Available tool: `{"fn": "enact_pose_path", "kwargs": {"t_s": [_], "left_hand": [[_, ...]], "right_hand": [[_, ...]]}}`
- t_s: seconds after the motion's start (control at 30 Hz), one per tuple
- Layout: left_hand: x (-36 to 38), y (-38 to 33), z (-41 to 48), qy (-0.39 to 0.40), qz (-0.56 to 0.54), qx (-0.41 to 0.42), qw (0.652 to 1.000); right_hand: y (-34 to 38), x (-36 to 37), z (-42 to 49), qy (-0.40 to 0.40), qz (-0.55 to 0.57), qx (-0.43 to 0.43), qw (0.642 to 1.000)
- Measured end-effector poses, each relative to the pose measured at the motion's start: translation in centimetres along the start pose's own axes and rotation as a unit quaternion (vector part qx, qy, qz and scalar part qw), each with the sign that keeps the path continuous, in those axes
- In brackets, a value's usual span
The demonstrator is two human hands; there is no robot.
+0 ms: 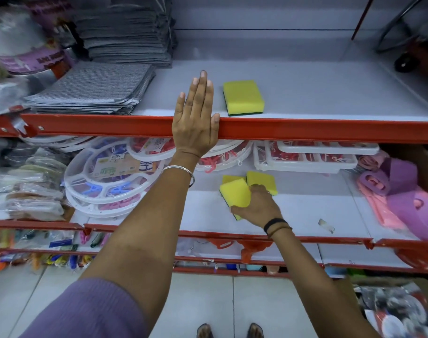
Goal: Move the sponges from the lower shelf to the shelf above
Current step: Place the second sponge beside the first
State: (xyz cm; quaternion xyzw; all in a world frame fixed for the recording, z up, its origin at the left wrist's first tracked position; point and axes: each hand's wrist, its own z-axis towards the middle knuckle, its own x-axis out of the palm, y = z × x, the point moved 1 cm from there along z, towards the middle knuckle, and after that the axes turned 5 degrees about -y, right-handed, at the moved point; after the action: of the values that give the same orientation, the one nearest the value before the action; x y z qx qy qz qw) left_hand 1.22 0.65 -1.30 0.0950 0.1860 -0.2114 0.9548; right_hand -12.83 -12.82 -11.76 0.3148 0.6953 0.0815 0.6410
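right hand (pixel 255 206): closed on a sponge (pixel 235 195) at the lower shelf (pixel 305 215), thumb under the near edge, fingers over the far side. Sponge tilted, near edge looks lifted off the surface. Reads as a pick in progress.
lower sponges: two more (pixel 263 182) and (pixel 230 178) lie flat just behind the held one, touching or overlapping it. Likely three left down here, counting the one in hand.
left hand (pixel 196 115): flat and open, holding nothing, palm on the red rail (pixel 305 129), fingers stretched onto the upper shelf (pixel 305 89). Probably bracing while the other arm reaches low.
upper sponge (pixel 243 97): already up, yellow side up, green pad down, near the front edge just right of the left hand.
drop zone: bare shelf right of and behind that sponge; grey cloths (pixel 91 91) fill the left.
clutter: white hanger racks (pixel 105 176) behind and left of the lower sponges, well clear of the lift path.
risk: the rail overhangs, so the sponge needs to come out toward the person before going up.
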Motion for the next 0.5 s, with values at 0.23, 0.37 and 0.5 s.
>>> {"fn": "enact_pose_path", "kwargs": {"t_s": [0.23, 0.37, 0.5], "left_hand": [[-0.1, 0.0, 0.1, 0.008, 0.0, -0.005, 1.0], [-0.1, 0.1, 0.0, 0.01, 0.001, -0.005, 1.0], [-0.2, 0.0, 0.0, 0.014, 0.0, -0.007, 1.0]], "right_hand": [[4.4, -11.2, -4.1, -0.099, 0.009, -0.048, 0.994], [6.2, -15.7, -4.5, -0.177, 0.007, -0.073, 0.981], [7.1, -18.9, -1.8, -0.275, 0.066, -0.068, 0.957]]}}
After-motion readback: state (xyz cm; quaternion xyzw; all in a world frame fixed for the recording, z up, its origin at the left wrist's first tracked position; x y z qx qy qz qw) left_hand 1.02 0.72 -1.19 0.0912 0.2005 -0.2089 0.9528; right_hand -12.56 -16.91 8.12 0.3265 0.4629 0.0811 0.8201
